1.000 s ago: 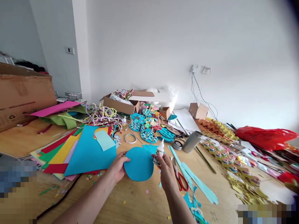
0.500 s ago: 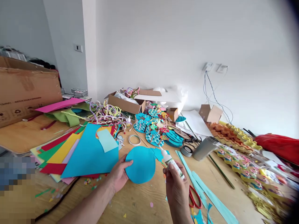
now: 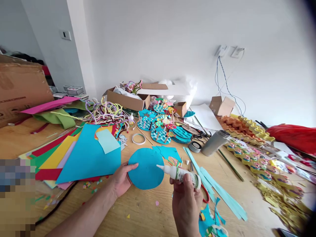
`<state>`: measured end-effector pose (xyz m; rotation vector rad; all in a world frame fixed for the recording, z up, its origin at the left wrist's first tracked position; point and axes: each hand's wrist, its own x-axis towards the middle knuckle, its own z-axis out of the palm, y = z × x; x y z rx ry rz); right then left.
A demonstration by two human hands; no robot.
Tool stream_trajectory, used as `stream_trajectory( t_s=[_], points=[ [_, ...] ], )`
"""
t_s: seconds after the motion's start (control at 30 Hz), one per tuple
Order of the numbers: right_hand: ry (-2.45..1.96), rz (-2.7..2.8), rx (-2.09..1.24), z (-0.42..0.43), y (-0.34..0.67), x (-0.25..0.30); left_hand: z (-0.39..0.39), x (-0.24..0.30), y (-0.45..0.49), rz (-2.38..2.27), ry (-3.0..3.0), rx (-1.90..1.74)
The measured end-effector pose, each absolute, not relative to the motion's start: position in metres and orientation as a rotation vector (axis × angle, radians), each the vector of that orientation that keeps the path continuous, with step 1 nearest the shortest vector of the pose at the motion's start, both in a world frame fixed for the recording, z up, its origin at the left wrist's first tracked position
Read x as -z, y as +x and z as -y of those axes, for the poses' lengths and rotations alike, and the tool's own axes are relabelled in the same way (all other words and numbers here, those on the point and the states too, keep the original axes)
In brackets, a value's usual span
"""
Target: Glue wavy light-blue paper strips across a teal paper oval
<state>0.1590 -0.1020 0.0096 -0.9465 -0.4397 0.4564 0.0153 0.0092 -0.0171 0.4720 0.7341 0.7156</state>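
Observation:
My left hand [image 3: 123, 178] pinches the left edge of a round disc of blue paper [image 3: 146, 172], thumb on top and fingers beneath. My right hand [image 3: 187, 200] is closed around a white glue bottle [image 3: 184, 175], which lies nearly level with its pointed nozzle toward the left. The nozzle tip is over the right part of the disc; whether it touches the paper I cannot tell. Behind the disc are blue paper offcuts [image 3: 170, 153]. Red-handled scissors [image 3: 205, 193] show partly beside my right hand, mostly hidden by it.
Coloured paper sheets [image 3: 91, 161] are stacked on the left. A roll of tape [image 3: 138, 139], blue fish decorations [image 3: 160, 135] and a grey metal bottle [image 3: 215, 143] stand farther back. Pale blue strips [image 3: 222, 194] and egg cartons [image 3: 243, 130] lie on the right.
The glue bottle has tipped from upright-slanted to nearly level, its nozzle now over the disc. The whole view has shifted slightly; my left hand still holds the disc.

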Motion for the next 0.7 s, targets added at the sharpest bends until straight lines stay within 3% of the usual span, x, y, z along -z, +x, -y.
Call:
stream_trajectory(
  t_s=[0.7],
  points=[
    [-1.311, 0.631, -0.153, 0.110, 0.153, 0.003, 0.004, 0.016, 0.018, -0.580, 0.481, -0.610]
  ],
)
